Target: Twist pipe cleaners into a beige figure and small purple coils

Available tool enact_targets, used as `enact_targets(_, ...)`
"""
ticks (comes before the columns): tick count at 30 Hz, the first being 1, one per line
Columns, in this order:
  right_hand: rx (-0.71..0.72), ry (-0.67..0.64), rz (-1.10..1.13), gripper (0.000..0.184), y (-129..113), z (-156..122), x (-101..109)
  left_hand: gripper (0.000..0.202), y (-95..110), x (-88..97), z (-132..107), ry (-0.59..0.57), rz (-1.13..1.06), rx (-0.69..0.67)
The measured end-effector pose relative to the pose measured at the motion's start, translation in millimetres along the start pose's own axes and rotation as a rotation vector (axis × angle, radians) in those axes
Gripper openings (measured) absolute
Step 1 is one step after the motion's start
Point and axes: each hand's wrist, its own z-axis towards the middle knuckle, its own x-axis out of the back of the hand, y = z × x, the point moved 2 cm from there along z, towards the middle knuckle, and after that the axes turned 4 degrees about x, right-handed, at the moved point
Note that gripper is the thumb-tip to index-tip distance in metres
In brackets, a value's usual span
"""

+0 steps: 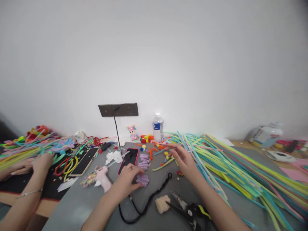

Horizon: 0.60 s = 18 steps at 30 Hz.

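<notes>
My left hand [128,181] is over the grey table, its thumb and fingers closed around the left end of a purple zigzag-folded pipe cleaner [143,180]. A second purple folded pipe cleaner [144,161] lies just behind it, beside a pink-cased phone [130,156]. Farther right, my right hand [181,158] hovers with its fingers apart and nothing visible in them. Nearest to it are small yellow pom-poms [166,155] and a yellow-green pipe cleaner [163,164]. The right palm is hidden from view.
Pliers [189,211], a beige block [162,204] and a black cord [146,207] lie in front. A pink glue gun [103,179] is at left. Long pipe cleaners [240,170] cover the right side. A bottle [158,127] stands behind. Another person's hands [42,163] work at far left.
</notes>
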Motion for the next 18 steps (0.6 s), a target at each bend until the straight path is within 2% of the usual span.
enact_targets(3,-0.017,0.022,0.027,0.043,1,0,0,0.040,0,4.1,-5,0.033,0.010,-0.044)
enact_targets(6,-0.015,0.085,0.069,0.043,0,1,2,0.037,1,14.0,-15,0.116,0.004,-0.096)
enact_targets(10,-0.023,0.172,0.080,0.046,-5,7,3,0.024,-1,29.1,-40,0.302,-0.019,-0.186)
enact_targets(13,-0.051,0.233,-0.005,0.052,-11,13,6,0.026,-10,29.3,-64,0.382,0.007,-0.270)
enact_targets(16,-0.099,0.240,-0.134,0.054,-18,16,22,0.027,-24,20.7,-89,0.514,-0.032,-0.319)
enact_targets(17,-0.123,0.228,-0.194,0.052,-20,16,33,0.026,-28,16.7,-97,0.548,-0.069,-0.351)
enact_targets(18,-0.152,0.212,-0.265,0.050,-21,15,48,0.026,-32,11.9,-104,0.534,-0.096,-0.350)
